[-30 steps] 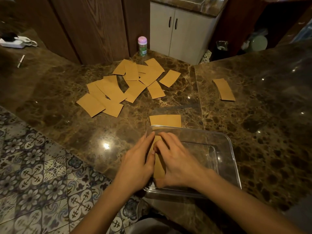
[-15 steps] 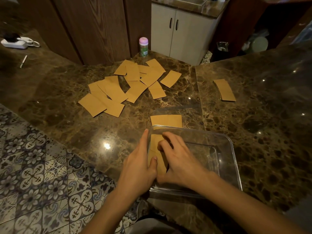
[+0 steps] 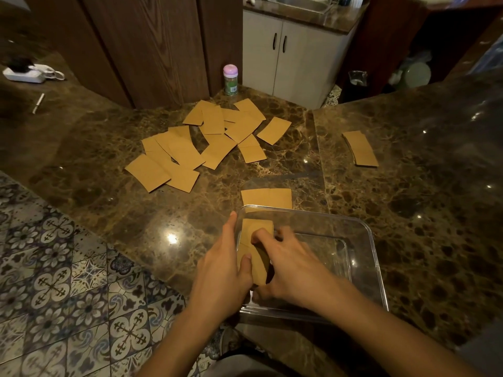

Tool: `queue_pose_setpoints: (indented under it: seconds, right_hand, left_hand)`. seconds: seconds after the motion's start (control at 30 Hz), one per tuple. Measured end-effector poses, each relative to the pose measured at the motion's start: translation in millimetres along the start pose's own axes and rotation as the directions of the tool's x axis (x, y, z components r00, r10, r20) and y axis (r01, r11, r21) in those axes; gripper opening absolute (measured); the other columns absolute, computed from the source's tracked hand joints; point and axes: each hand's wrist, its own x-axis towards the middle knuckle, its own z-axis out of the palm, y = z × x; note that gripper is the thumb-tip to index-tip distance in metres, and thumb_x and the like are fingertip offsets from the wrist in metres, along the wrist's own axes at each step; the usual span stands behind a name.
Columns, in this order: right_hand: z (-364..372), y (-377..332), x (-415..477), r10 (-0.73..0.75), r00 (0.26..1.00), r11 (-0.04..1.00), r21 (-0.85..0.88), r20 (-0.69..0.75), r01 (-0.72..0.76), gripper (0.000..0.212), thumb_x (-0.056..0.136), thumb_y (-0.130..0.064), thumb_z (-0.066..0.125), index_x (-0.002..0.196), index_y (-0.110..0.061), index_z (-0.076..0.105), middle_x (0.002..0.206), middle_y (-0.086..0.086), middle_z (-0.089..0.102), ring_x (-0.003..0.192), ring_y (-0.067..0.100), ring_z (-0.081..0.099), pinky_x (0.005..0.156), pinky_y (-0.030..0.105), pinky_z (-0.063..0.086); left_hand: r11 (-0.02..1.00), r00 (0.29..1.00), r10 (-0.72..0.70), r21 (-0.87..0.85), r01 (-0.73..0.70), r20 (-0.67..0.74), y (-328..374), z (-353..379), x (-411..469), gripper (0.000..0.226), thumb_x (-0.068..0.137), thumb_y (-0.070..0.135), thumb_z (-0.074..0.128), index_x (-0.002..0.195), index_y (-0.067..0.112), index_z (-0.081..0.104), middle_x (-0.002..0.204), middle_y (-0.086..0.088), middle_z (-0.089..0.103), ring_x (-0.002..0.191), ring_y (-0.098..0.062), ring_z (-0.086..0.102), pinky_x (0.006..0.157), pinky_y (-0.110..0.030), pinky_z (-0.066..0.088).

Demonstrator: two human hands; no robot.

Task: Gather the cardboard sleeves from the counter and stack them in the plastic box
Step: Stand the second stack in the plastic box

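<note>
Small bottle (image 3: 230, 79) with pink cap and green label, upright at far edge of dark marbled counter (image 3: 424, 213). White power strip (image 3: 24, 75) and thin pen-like stick (image 3: 38, 103) far left, well apart. Beyond: white cabinet (image 3: 288, 53) with two dark handles, steel sink (image 3: 299, 2) above. Patterned floor tiles (image 3: 54, 268) lower left.

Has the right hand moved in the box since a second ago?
Yes. The right hand slid slightly toward the box's near edge, uncovering the sleeve's far end.
</note>
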Motion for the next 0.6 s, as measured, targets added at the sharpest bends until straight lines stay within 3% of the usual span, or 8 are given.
queue_pose_setpoints:
  seconds: [0.07,0.13,0.3,0.47,0.53,0.6]
  right_hand:
    - [2.7,-1.0,4.0,-0.005,1.000,1.000,0.007,-0.024,0.005,0.090,0.066,-0.037,0.093,0.133,-0.035,0.035,0.127,0.004,0.054,0.108,0.026,0.060,0.080,0.034,0.056]
    - [2.2,-1.5,8.1,0.010,0.999,1.000,0.007,-0.030,-0.009,0.091,0.064,-0.036,0.094,0.135,-0.030,0.037,0.121,0.003,0.059,0.103,0.023,0.062,0.076,0.031,0.055]
    - [0.9,0.8,8.1,0.036,0.999,0.999,0.012,-0.024,-0.036,0.097,0.064,-0.044,0.095,0.140,-0.025,0.038,0.122,0.003,0.062,0.105,0.023,0.064,0.077,0.030,0.053]
    - [-12.2,1.2,5.8,0.009,0.997,1.000,0.000,0.079,-0.009,0.103,0.061,-0.058,0.092,0.141,-0.027,0.036,0.137,0.002,0.054,0.120,0.025,0.057,0.096,0.041,0.055]
    - [-26.9,1.2,6.2,-0.012,0.989,1.000,-0.013,0.149,0.014,0.100,0.060,-0.068,0.088,0.138,-0.028,0.039,0.134,0.001,0.055,0.120,0.023,0.055,0.097,0.043,0.055]
    - [-44.7,0.4,8.5,-0.027,0.978,0.999,-0.037,0.206,0.035,0.091,0.065,-0.072,0.083,0.136,-0.028,0.046,0.125,-0.001,0.058,0.112,0.020,0.056,0.093,0.041,0.055]
  left_hand:
    - [1.000,1.000,0.003,0.005,-0.003,0.011,-2.1,0.2,0.4,0.085,0.096,0.028,0.061,0.160,0.031,0.006,0.140,-0.001,0.061,0.113,-0.024,0.064,0.082,-0.034,0.043]
    - [1.000,1.000,0.013,0.015,-0.013,0.019,-3.0,0.3,0.5,0.085,0.095,0.028,0.062,0.160,0.030,0.006,0.140,-0.001,0.061,0.114,-0.025,0.064,0.080,-0.032,0.040]
    - [1.000,0.999,0.017,0.013,-0.018,0.048,-6.2,-0.4,2.6,0.084,0.095,0.028,0.064,0.160,0.026,0.011,0.143,0.000,0.059,0.119,-0.024,0.062,0.088,-0.034,0.045]
    - [0.999,0.997,0.040,-0.020,-0.039,0.064,-3.9,-9.3,6.1,0.063,0.097,0.050,0.055,0.148,0.033,0.022,0.151,0.010,0.050,0.126,-0.016,0.058,0.094,-0.035,0.049]
    - [1.000,0.996,0.019,-0.023,-0.017,0.083,-2.1,-18.1,13.6,0.043,0.098,0.061,0.044,0.133,0.040,0.031,0.137,0.014,0.060,0.109,-0.012,0.067,0.088,-0.040,0.055]
    - [0.999,0.997,-0.006,-0.043,0.010,0.082,-1.0,-26.6,25.2,0.029,0.098,0.064,0.037,0.115,0.041,0.040,0.108,0.016,0.069,0.087,-0.005,0.068,0.075,-0.041,0.058]
